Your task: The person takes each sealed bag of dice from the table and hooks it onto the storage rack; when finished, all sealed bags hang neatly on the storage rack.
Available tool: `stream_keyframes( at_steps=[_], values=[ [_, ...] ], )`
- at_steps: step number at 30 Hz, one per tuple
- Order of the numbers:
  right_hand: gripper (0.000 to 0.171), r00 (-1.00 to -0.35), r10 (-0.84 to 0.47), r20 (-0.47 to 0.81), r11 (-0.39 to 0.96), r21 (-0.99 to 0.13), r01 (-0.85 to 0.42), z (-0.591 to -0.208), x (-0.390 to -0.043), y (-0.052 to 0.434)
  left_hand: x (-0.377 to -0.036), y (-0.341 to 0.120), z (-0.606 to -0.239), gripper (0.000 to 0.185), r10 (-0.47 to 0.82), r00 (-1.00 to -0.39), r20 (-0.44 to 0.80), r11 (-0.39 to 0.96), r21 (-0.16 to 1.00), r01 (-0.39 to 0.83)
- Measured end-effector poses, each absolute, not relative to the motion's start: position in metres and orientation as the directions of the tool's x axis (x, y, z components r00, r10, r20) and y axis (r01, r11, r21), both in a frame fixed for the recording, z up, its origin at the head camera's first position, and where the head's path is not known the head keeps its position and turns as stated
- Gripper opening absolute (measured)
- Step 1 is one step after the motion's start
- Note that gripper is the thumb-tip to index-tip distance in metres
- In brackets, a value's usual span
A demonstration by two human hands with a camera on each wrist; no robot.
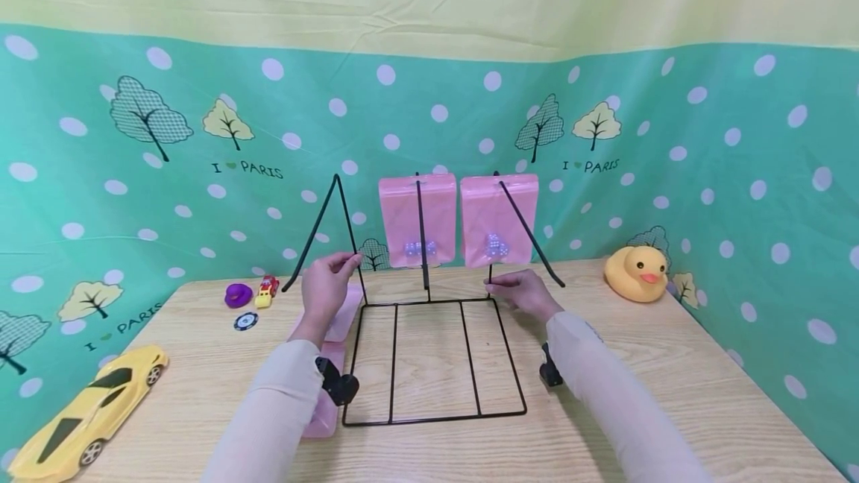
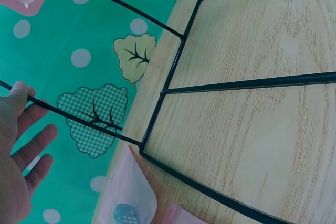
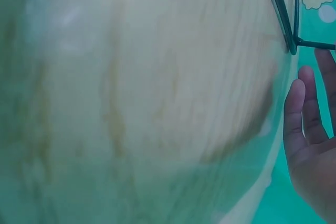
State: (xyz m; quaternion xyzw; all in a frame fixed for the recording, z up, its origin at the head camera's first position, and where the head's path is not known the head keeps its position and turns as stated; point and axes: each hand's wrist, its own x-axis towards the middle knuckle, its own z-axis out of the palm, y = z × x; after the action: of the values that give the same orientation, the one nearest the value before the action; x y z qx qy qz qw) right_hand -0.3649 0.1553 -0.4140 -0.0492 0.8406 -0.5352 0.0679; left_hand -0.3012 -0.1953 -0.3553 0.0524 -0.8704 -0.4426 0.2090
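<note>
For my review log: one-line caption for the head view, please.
Left hand pinches the black wire rack's left prong, right hand touches its right post; two pink bags hang behind.

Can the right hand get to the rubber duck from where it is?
Probably yes. The right hand rests by the wire rack, and only bare table lies between it and the rubber duck.

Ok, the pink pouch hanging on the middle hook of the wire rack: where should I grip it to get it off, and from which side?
Probably pinch the middle pink pouch by a lower corner or side edge, coming from the front. It hangs flat, facing you, on the wire rack, whose hook rod crosses its middle. Then slide it forward along the rod. The right hand rests at the rack's base; the left hand holds the left hook.
</note>
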Motion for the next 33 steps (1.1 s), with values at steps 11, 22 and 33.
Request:
stream_keyframes(
  at_steps=[11, 22, 33],
  values=[
    [0.024, -0.988, -0.151, -0.040, 0.470, -0.882, -0.037, -0.416, -0.365, 0.154, -0.300, -0.196, -0.356, 0.030, -0.268, -0.912, 0.311, 0.588, 0.803, 0.101],
    [0.023, -0.985, -0.173, -0.026, 0.484, -0.873, -0.061, -0.415, -0.368, 0.156, -0.294, -0.194, -0.347, 0.051, -0.200, -0.958, 0.205, 0.553, 0.831, 0.063],
    [0.023, -0.981, -0.194, -0.005, 0.499, -0.861, -0.094, -0.415, -0.367, 0.157, -0.277, -0.213, -0.337, 0.058, -0.111, -0.986, 0.127, 0.591, 0.806, 0.038]
  ],
)
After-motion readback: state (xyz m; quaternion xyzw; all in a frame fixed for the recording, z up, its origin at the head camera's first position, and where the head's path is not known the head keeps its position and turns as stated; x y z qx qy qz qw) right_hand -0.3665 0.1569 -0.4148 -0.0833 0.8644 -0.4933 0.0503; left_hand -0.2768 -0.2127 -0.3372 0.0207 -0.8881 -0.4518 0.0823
